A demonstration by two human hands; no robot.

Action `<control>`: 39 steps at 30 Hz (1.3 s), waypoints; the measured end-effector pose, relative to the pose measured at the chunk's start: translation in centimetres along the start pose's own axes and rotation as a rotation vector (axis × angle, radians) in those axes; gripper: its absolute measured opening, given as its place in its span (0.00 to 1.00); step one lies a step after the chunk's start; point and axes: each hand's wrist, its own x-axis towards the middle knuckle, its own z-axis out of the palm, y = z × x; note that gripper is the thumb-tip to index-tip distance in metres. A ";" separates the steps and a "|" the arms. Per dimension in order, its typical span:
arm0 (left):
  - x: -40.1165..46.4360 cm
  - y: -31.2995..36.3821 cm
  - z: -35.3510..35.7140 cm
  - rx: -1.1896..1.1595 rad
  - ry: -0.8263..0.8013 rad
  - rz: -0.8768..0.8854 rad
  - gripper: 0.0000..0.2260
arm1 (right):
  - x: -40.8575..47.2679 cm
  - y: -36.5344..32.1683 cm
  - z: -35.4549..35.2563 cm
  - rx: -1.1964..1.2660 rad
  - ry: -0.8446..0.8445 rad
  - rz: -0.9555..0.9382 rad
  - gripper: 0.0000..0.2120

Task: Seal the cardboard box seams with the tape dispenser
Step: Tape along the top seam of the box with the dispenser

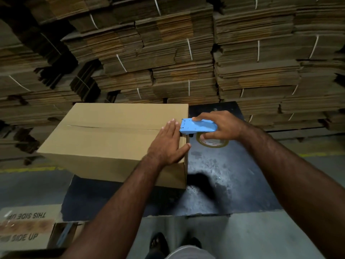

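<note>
Right hand (222, 128) curled round blue tape dispenser (197, 127), nose at right end of cardboard box (112, 135) top seam. Left hand (168, 144) flat, fingers straight, pressing box top near that edge. Box sits on dark table (224, 176).

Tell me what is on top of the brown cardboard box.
The left hand lies flat on the brown cardboard box by its right edge; any tape on the centre seam beneath the palm is hidden.

From my feed the box (112, 135) is plain matt brown cardboard, smooth on top. The tape dispenser (197, 126) looks like smooth light-blue plastic, with a glossy clear-brownish tape roll (211, 143) under it. The table (220, 176) is dark, scuffed and a bit shiny, and the stacks behind (183, 58) are rough corrugated cardboard.
</note>
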 end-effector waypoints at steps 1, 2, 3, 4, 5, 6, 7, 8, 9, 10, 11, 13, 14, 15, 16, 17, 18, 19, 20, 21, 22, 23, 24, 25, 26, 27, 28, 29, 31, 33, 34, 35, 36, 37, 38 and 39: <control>0.0 0.0 0.0 0.006 -0.004 0.000 0.40 | -0.2 -0.1 -0.2 -0.012 0.004 -0.013 0.30; 0.1 -0.1 0.0 0.018 -0.007 0.000 0.39 | -0.5 -0.2 -0.3 -0.022 0.009 -0.021 0.31; 0.2 -0.1 0.0 0.029 -0.008 0.001 0.38 | -0.9 -0.2 -0.4 -0.027 0.017 -0.019 0.32; 0.2 -0.2 0.0 0.035 -0.014 0.003 0.37 | -1.5 0.0 -0.4 -0.022 0.020 -0.009 0.33; 0.1 -0.2 0.0 0.036 -0.023 0.003 0.37 | -2.2 0.2 -0.3 -0.014 0.023 0.001 0.33; 0.0 -0.1 0.1 0.038 -0.031 0.003 0.36 | -3.1 0.5 -0.1 -0.007 0.029 0.009 0.32; -0.1 -0.1 0.2 0.042 -0.037 0.005 0.36 | -3.9 0.9 0.0 -0.006 0.038 0.015 0.32; -0.2 0.0 0.2 0.045 -0.045 0.007 0.36 | -4.8 1.4 0.1 -0.004 0.039 0.027 0.32; -0.3 0.0 0.1 0.046 -0.054 0.011 0.36 | -5.5 1.8 0.1 -0.002 0.032 0.046 0.32; -0.3 0.1 0.0 0.050 -0.059 0.018 0.36 | -5.9 2.2 0.1 -0.001 0.021 0.064 0.31; -0.2 0.2 0.0 0.057 -0.060 0.033 0.35 | -6.0 2.4 0.2 -0.004 0.002 0.079 0.31; 0.1 0.7 -0.2 0.057 -0.052 0.092 0.34 | -5.8 2.7 0.5 -0.018 -0.044 0.101 0.31; 0.2 0.9 -0.2 0.048 -0.044 0.127 0.33 | -5.5 2.6 0.7 -0.024 -0.058 0.105 0.31; 0.2 1.1 -0.1 0.040 -0.032 0.161 0.32 | -5.3 2.4 0.9 -0.028 -0.061 0.104 0.31; 0.3 1.1 0.0 0.035 -0.014 0.196 0.32 | -5.1 2.2 1.0 -0.030 -0.057 0.103 0.31; 0.4 1.0 0.1 0.035 0.000 0.233 0.31 | -5.0 1.9 1.1 -0.030 -0.055 0.105 0.31; 0.5 0.9 0.1 0.041 0.007 0.268 0.32 | -4.8 1.8 1.2 -0.032 -0.052 0.109 0.31; 0.7 0.7 0.1 0.050 0.009 0.297 0.32 | -4.6 1.8 1.2 -0.034 -0.048 0.116 0.31; 0.8 0.6 0.1 0.062 0.012 0.319 0.32 | -4.5 1.8 1.3 -0.038 -0.047 0.123 0.32; 0.9 0.5 0.0 0.076 0.016 0.336 0.32 | -4.4 1.8 1.3 -0.047 -0.059 0.136 0.32; 1.0 0.5 -0.1 0.089 0.021 0.352 0.32 | -4.3 1.8 1.3 -0.061 -0.067 0.140 0.32; 1.1 0.5 -0.2 0.105 0.025 0.370 0.32 | -4.3 1.7 1.3 -0.073 -0.074 0.145 0.33; 1.4 0.6 -0.3 0.119 0.027 0.392 0.32 | -4.2 1.6 1.3 -0.083 -0.076 0.151 0.33; 1.6 0.5 -0.4 0.125 0.026 0.408 0.32 | -4.1 1.3 1.1 -0.092 -0.077 0.163 0.33; 1.8 0.5 -0.5 0.126 0.025 0.416 0.32 | -3.9 1.1 0.9 -0.104 -0.076 0.171 0.32; 1.9 0.5 -0.5 0.123 0.026 0.417 0.32 | -3.7 0.7 0.6 -0.120 -0.075 0.178 0.31; 2.0 0.5 -0.6 0.118 0.030 0.414 0.31 | -3.5 0.3 0.4 -0.143 -0.070 0.181 0.30; 2.0 0.5 -0.7 0.112 0.032 0.410 0.31 | -3.4 -0.2 0.1 -0.177 -0.070 0.187 0.29; 1.8 0.6 -0.6 0.109 0.033 0.418 0.29 | -3.4 -1.3 -0.6 -0.257 -0.077 0.200 0.28; 1.9 0.8 -0.7 0.117 0.031 0.425 0.27 | -3.2 -2.2 -1.5 -0.330 -0.090 0.218 0.27; 2.0 0.8 -0.9 0.121 0.027 0.420 0.27 | -2.9 -2.8 -2.0 -0.345 -0.096 0.238 0.27; 1.9 0.8 -1.0 0.126 0.020 0.415 0.27 | -2.7 -3.2 -2.2 -0.382 -0.120 0.255 0.26; 1.8 0.8 -0.9 0.138 0.013 0.409 0.28 | -2.6 -3.5 -1.7 -0.457 -0.154 0.245 0.25; 1.5 0.8 -0.8 0.155 0.014 0.404 0.29 | -2.8 -3.7 -0.5 -0.543 -0.219 0.237 0.24; 1.3 0.8 -0.7 0.160 0.017 0.400 0.29 | -3.4 -3.6 0.8 -0.573 -0.277 0.243 0.25; 1.3 0.6 -0.5 0.155 0.016 0.404 0.30 | -4.3 -3.3 2.3 -0.515 -0.309 0.294 0.26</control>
